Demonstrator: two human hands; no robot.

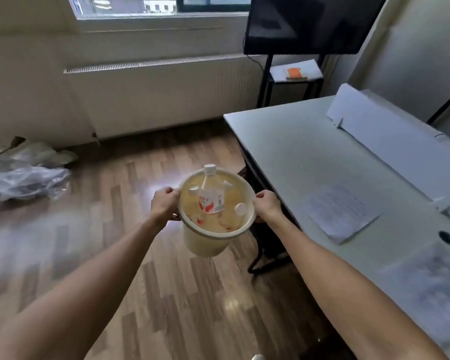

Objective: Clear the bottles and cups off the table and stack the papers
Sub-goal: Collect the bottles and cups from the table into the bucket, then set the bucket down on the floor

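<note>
I hold a cream plastic bin [205, 242] in the air over the wooden floor, left of the table. My left hand [164, 203] grips its left rim and my right hand [266, 205] grips its right rim. Inside the bin stands a clear bottle [210, 196] with a white cap and a red and white label, tilted, among other white-capped bottles. A stack of printed papers [340, 211] lies on the grey table [296, 141]. Another printed sheet [431, 289] lies at the table's near right.
Crumpled plastic bags [24, 172] lie on the floor at the left. A radiator cover [161, 97] runs under the window. A dark screen on a black stand [307, 24] is behind the table. A white divider [390, 136] runs along the table's right side.
</note>
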